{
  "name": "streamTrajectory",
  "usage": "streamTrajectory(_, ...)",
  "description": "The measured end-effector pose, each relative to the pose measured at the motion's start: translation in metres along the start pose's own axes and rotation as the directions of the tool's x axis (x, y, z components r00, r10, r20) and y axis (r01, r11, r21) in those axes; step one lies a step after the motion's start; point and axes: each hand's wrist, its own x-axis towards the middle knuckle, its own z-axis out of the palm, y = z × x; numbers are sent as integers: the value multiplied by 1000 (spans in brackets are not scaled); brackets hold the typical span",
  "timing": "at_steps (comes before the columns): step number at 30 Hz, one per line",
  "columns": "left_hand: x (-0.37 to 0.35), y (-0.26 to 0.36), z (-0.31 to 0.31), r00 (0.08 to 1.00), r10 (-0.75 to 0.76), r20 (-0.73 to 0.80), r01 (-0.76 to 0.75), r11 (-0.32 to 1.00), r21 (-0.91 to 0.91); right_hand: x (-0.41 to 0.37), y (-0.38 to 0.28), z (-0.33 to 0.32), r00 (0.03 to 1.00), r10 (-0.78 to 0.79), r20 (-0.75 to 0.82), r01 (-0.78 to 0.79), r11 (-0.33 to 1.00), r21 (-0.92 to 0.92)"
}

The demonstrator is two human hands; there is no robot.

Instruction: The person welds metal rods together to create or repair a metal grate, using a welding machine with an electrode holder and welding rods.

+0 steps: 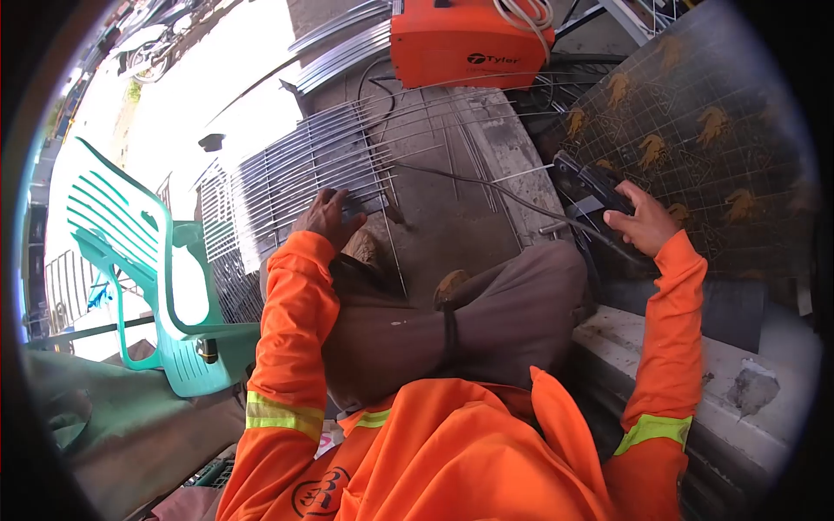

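My right hand (645,219) grips a dark welding electrode holder (594,183), well to the right of my knees. A thin pale welding rod (526,172) sticks out leftward from its jaws, and a cable (486,182) crosses the floor near it. On the left, my left hand (328,219) lies at the near edge of a metal grille (287,161) made of many parallel rods with crossbars. Its thumb stands apart from the fingers, and nothing shows held in it. The rod's tip is apart from the grille.
An orange welding machine (469,45) stands ahead with a coiled cable on top. A green plastic chair (165,234) is at my left. A dark printed board (686,130) leans at the right, beside a concrete ledge (504,139). Metal channels (343,54) lie behind the grille.
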Motion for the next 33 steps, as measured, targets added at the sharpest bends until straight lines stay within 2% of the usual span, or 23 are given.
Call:
streamTrajectory(2, 3, -5, 5, 1000, -9, -21, 9, 1000, 17, -13, 21, 10, 967, -211, -145, 184, 967, -177)
streamTrajectory(4, 4, -3, 5, 1000, -8, -15, 8, 1000, 3, -24, 11, 23, 893, -344, -292, 217, 895, -390)
streamTrajectory(6, 4, -4, 1, 999, -34, 7, 34, 998, -49, -22, 6, 44, 806, -444, -392, 255, 857, -447)
streamTrajectory(7, 2, -6, 2, 999, -36, 4, 36, 998, -51, -21, 2, 53, 779, -459, -427, 225, 841, -492)
streamTrajectory(10, 2, -10, 6, 996, 12, -84, -13, 1000, -11, -29, -22, 73, 739, -494, -457, 257, 835, -488)
streamTrajectory(11, 2, -11, 6, 995, 32, -93, -35, 999, -29, -29, -21, 77, 782, -469, -411, 217, 823, -525)
streamTrajectory(12, 2, -12, 7, 993, 51, -102, -57, 997, -49, -28, -21, 79, 782, -476, -402, 224, 817, -531)
streamTrajectory(16, -3, -4, 1, 986, 55, -156, -71, 993, -96, -24, -8, 83, 797, -404, -449, 250, 897, -364)
streamTrajectory(18, -5, -5, -4, 985, 31, -167, -48, 994, -98, -15, 3, 85, 870, -279, -407, 162, 941, -298)
streamTrajectory(19, -4, -8, -7, 985, 3, -175, -27, 990, -137, -7, 10, 88, 846, -372, -383, 254, 911, -324)
streamTrajectory(20, -1, -11, -11, 982, -23, -188, -11, 984, -176, 8, 22, 92, 847, -372, -380, 262, 914, -310)
streamTrajectory(22, -1, -11, -19, 988, -33, -153, 16, 994, -111, 38, 50, 108, 950, -85, -299, -19, 944, -329)
streamTrajectory(24, -1, -5, -23, 998, -22, -63, 20, 999, -36, 61, 59, 126, 950, -21, -310, -79, 948, -307)
streamTrajectory(26, -1, -4, -24, 999, -3, -35, 3, 1000, 13, 86, 68, 149, 939, 60, -340, -172, 934, -311)
streamTrajectory(28, -9, -1, -28, 1000, -14, 19, 13, 999, 29, 103, 79, 167, 937, 76, -340, -166, 955, -245)
streamTrajectory(29, -15, -2, -27, 998, 27, -55, -25, 999, 25, 108, 76, 172, 951, 67, -303, -124, 977, -172)
streamTrajectory(30, -21, -2, -28, 999, 36, -28, -35, 998, 45, 109, 71, 177, 961, 60, -269, -88, 992, -92)
streamTrajectory(32, -29, 0, -36, 991, 68, -118, -65, 997, 29, 112, 59, 181, 972, 105, -211, -116, 992, -41)
streamTrajectory(33, -34, 3, -42, 992, 89, -93, -85, 995, 51, 114, 54, 185, 979, 120, -164, -125, 992, -20)
